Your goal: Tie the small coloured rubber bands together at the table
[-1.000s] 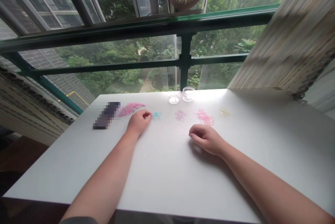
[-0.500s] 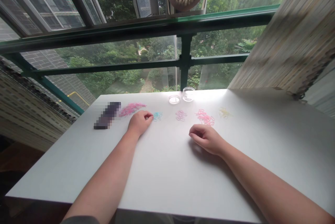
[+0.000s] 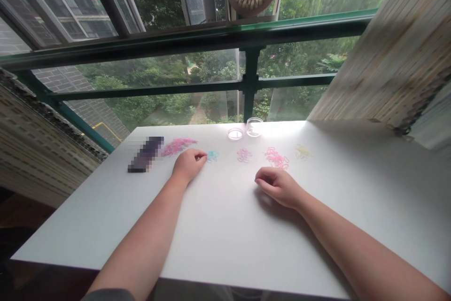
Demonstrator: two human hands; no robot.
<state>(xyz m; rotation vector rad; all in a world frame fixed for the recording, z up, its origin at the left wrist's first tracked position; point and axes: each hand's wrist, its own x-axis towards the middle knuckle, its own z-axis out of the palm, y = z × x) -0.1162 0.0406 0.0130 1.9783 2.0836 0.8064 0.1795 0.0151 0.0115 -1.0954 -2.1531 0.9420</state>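
Note:
My left hand point(image 3: 188, 165) rests on the white table with thumb and forefinger pinched at the left edge of a small pile of blue rubber bands point(image 3: 213, 156). Whether a band is between those fingertips is too small to tell. My right hand point(image 3: 276, 186) is loosely curled, thumb against forefinger, just in front of a pile of pink rubber bands point(image 3: 276, 158); nothing shows in it. Between the hands, farther back, lies a pile of light purple bands point(image 3: 244, 155). Pale yellow bands point(image 3: 303, 151) lie right of the pink ones.
Behind my left hand is a larger mixed pink heap of bands point(image 3: 179, 146), beside a dark blurred-out oblong point(image 3: 146, 154). A clear round container point(image 3: 254, 127) and a clear shallow lid point(image 3: 235, 135) stand at the table's point(image 3: 211, 230) back edge. A green railing point(image 3: 251, 66) runs behind.
Both hands and the piles of bands stay in place. Only the camera view has shifted slightly.

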